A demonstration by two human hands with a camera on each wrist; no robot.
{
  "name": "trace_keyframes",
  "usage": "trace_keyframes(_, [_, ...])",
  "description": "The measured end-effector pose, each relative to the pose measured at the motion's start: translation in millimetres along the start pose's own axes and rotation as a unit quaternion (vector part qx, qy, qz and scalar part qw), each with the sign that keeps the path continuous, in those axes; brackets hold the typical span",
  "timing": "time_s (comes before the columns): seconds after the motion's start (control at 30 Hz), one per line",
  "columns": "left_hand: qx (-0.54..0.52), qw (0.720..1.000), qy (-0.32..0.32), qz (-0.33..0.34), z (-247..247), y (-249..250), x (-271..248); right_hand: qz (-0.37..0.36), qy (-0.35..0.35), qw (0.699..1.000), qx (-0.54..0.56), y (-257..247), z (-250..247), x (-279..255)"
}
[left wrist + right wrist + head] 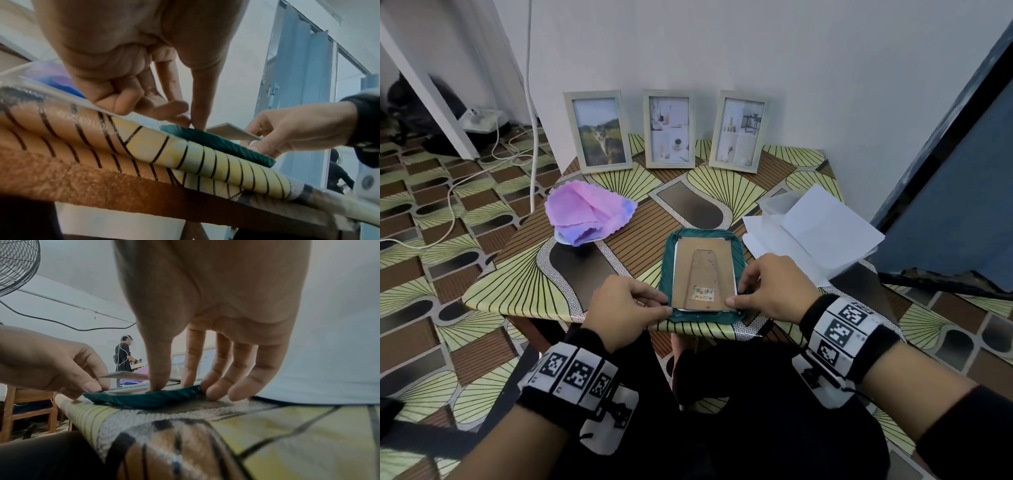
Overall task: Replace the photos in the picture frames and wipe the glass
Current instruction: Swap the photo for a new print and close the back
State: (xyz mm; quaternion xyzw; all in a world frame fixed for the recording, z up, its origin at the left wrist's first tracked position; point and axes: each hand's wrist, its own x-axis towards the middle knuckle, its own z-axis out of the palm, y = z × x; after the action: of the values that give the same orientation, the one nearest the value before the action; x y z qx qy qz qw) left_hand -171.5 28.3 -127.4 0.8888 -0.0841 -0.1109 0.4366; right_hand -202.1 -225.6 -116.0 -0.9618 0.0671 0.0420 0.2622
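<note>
A green picture frame (669, 253) (216, 142) (144, 400) lies face down at the near edge of the patterned table (524, 284). Its brown cardboard backing (702, 270) (230, 132) (125, 375) is tilted up at the near end, with a white sheet showing under it. My left hand (664, 304) (185, 120) pinches the backing's near-left corner between thumb and forefinger. My right hand (739, 291) (180, 386) holds the frame's near-right corner, thumb pressed down inside the rim and the other fingertips against the outer right edge.
Three pale frames (599, 132) (670, 128) (738, 132) with photos stand against the wall. A pink-purple cloth (589, 212) lies on a white dish at the left. White papers (811, 229) lie at the right, beside a dark blue panel (945, 205). Cables (452, 205) trail over the floor.
</note>
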Motion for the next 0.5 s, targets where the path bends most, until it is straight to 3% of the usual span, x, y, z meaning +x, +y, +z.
trace_keyframes(0.23, [-0.016,1.000,-0.004,0.026,6,-3,-1,-0.001,0.001,1.000,0.001,-1,0,-1])
trace_keyframes(0.5, [0.183,0.974,0.003,0.133,3,8,4,-0.017,0.056,0.997,-0.055,-3,6,-17])
